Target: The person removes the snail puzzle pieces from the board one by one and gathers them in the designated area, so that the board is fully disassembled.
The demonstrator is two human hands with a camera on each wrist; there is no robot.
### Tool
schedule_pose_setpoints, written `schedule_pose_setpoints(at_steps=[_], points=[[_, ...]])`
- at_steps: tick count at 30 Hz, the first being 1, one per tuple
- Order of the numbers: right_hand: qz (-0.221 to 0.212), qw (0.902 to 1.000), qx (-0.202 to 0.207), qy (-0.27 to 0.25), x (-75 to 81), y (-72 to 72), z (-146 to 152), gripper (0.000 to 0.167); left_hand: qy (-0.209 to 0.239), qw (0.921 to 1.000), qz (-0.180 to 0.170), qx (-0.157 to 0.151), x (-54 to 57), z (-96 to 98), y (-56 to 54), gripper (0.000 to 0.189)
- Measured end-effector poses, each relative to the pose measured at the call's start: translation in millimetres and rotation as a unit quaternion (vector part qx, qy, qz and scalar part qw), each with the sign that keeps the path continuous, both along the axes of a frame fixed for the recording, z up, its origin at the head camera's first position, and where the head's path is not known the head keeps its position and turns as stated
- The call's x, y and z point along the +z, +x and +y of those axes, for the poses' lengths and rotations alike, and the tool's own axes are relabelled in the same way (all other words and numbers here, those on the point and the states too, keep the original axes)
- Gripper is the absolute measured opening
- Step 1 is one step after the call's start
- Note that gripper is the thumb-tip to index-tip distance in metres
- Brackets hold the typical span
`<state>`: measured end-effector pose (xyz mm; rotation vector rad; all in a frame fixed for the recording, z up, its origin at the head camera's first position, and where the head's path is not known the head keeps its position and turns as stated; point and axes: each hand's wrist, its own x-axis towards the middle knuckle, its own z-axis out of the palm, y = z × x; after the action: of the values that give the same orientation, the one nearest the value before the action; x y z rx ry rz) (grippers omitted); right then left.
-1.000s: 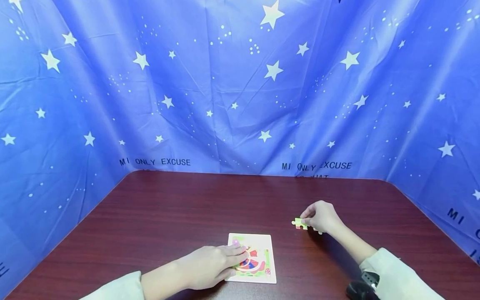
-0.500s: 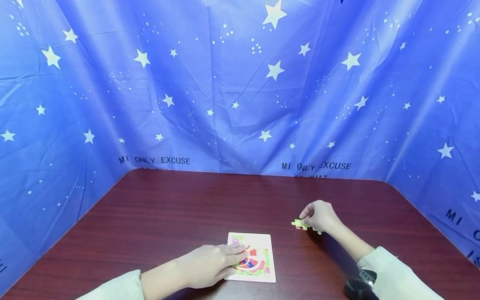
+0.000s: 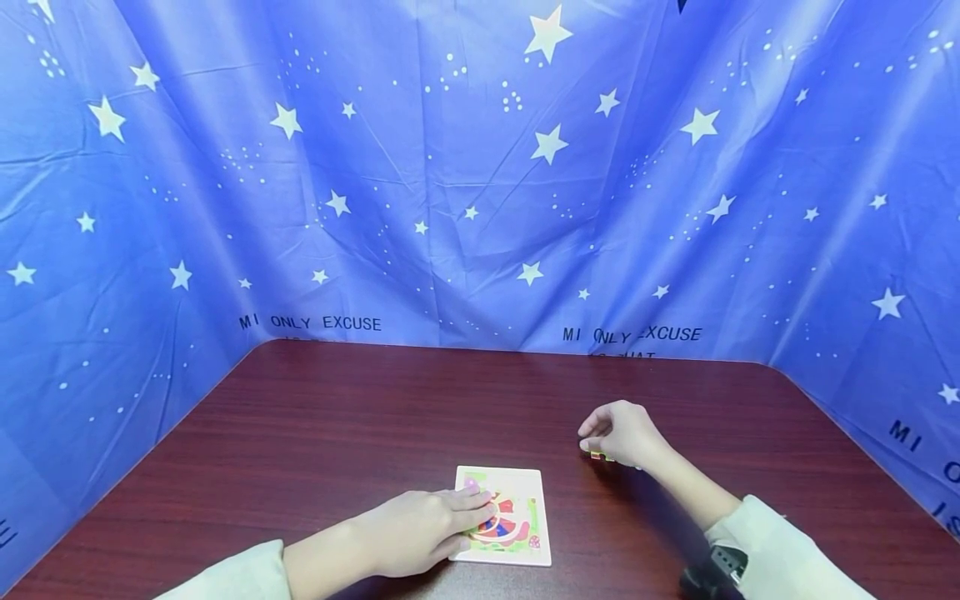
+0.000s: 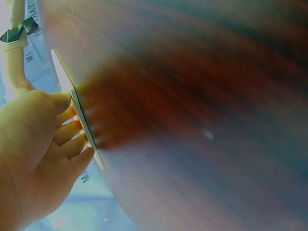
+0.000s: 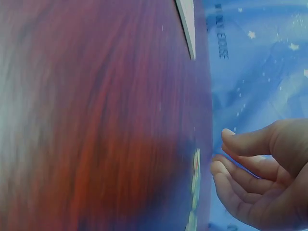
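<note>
A square white-edged puzzle board [image 3: 517, 483] with a colourful wheel picture lies near the table's front. My left hand [image 3: 423, 529] rests on its left part, fingers extended over the picture. In the left wrist view, the thumb and fingertips touch the thin board [image 4: 61, 72]. Farther right, my right hand [image 3: 626, 435] hovers over yellow-green jigsaw pieces [image 3: 600, 456], hiding most of them. The right wrist view has the right hand [image 5: 269, 178] loosely curled, with a gap between thumb and fingers and nothing in it. Beside it, the jigsaw pieces [image 5: 195, 178] lie flat in a row.
The dark red wood table [image 3: 360, 417] reaches back to a blue star-print curtain [image 3: 480, 167], which surrounds it on three sides. A black device [image 3: 716, 571] is strapped at the right wrist, below the pale sleeve [image 3: 780, 546].
My right hand has shifted a little to the left, covering pieces that showed before beyond its fingertips. The left hand and the board have stayed in place.
</note>
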<state>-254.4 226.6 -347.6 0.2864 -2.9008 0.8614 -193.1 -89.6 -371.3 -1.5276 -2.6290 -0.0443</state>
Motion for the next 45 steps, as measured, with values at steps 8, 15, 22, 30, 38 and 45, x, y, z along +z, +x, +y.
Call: schedule_pose_setpoints(at_steps=[8,15,22,30,38,45], points=[[0.022,0.996,0.085,-0.014,2.0,5.8,-31,0.009,0.001,1.0,-0.005,0.003,1.2,0.6,0.7,0.044],[-0.002,0.9879,0.152,-0.028,-1.3,9.5,-63,0.011,0.001,1.0,-0.004,0.003,-0.2,1.2,0.2,0.045],[-0.049,0.9762,0.205,-0.05,-5.0,14.5,-85,0.019,0.006,0.9999,-0.015,0.001,-0.7,2.0,-1.4,0.046],[-0.07,0.9747,0.204,-0.058,-8.5,20.3,-96,0.021,0.003,0.9998,-0.02,0.0,5.1,2.6,-1.9,0.045],[-0.057,0.9737,0.213,-0.057,-11.0,19.1,-96,0.02,-0.009,0.9998,0.014,-0.005,4.0,1.7,-0.3,0.046],[-0.055,0.9723,0.218,-0.063,-13.0,18.5,-100,0.02,-0.01,0.9997,0.022,-0.007,3.8,-3.4,-0.2,0.046]])
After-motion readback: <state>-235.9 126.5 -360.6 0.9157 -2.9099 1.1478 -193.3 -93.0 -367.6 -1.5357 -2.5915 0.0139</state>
